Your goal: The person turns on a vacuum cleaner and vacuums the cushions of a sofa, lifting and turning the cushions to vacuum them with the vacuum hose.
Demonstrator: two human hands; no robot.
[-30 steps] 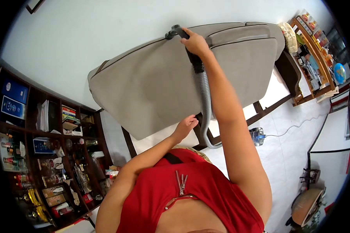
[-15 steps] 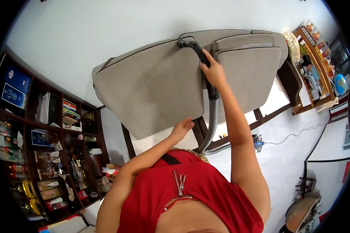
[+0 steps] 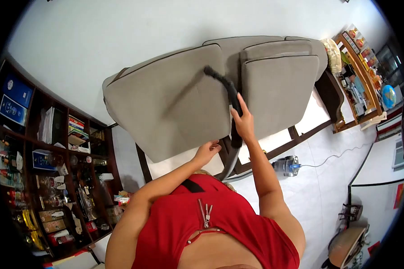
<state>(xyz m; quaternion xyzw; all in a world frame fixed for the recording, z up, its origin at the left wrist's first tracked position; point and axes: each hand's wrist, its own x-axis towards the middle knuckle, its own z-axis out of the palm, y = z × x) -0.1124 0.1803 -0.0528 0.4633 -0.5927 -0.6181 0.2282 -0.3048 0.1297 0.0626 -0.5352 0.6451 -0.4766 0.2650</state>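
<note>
My right hand (image 3: 243, 123) is wrapped round the black handle of a vacuum cleaner wand (image 3: 232, 92). The wand's nozzle (image 3: 208, 70) is over the upper right part of the grey left sofa cushion (image 3: 166, 105); whether it touches the fabric I cannot tell. From the handle a grey hose (image 3: 231, 163) bends down towards my waist. My left hand (image 3: 206, 152) is at the cushion's lower front edge, its fingers loosely bent and apart, with nothing seen in them. The vacuum cleaner body (image 3: 286, 166), clear and blue, stands on the floor to the right.
A second grey cushion (image 3: 278, 94) leans on the right of the sofa's dark wooden frame (image 3: 280, 148). At left stands a dark shelf (image 3: 67, 154) full of bottles and books. A cord (image 3: 330, 157) crosses the floor; a wooden rack (image 3: 361, 80) is at far right.
My right hand has drawn the wand down towards me, and the nozzle has come off the cushion's top edge. The vacuum body shows more fully. My left hand has shifted slightly down and left.
</note>
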